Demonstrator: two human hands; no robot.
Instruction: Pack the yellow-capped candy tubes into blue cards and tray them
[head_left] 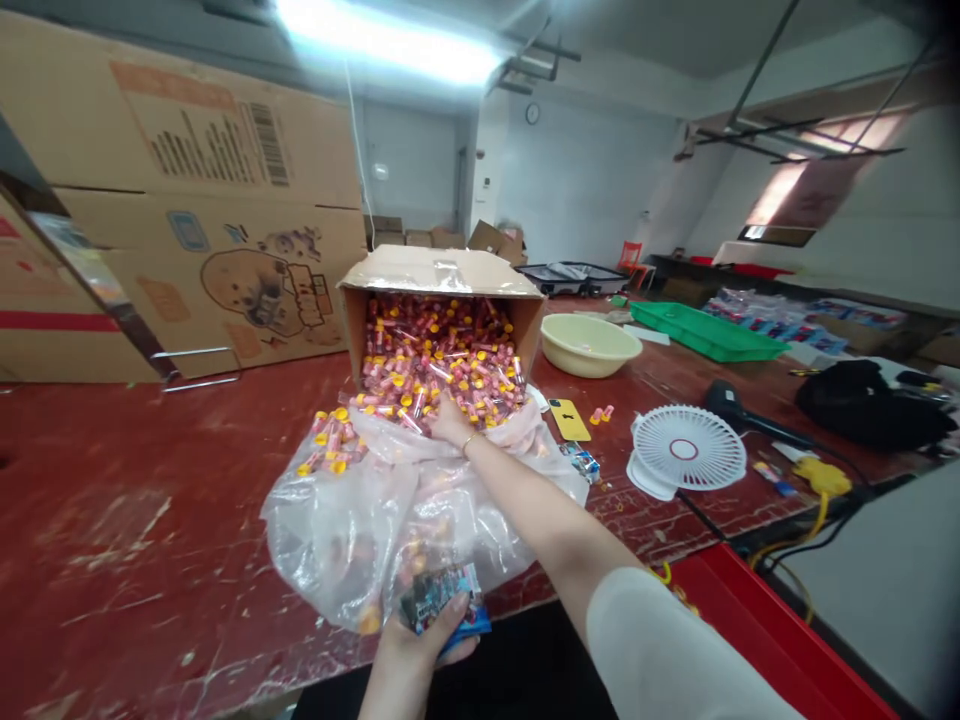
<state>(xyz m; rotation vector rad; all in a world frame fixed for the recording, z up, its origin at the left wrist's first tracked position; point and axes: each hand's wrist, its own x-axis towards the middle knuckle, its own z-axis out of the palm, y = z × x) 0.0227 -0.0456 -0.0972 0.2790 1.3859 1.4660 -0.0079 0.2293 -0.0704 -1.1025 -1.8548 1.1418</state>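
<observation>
My left hand (420, 645) is closed around a small blue printed packet (450, 595) at the lower middle, thumb on top. My right hand (451, 424), with a thin bracelet at the wrist, reaches forward to the mouth of an open cardboard box (450, 272) lying on its side. Its fingertips are among small pink tubes with yellow caps (442, 335) that fill the box; whether they grip one is hidden. A clear plastic bag (337, 540) spills out of the box toward me, with several tubes resting on its left side.
Large cartons (247, 220) stand at the left. To the right are a pale yellow basin (589, 345), a yellow phone (570, 420), a white fan (686, 450), a dark hair dryer (739, 408) and a green tray (705, 333). A red container (780, 630) sits at the table's near edge.
</observation>
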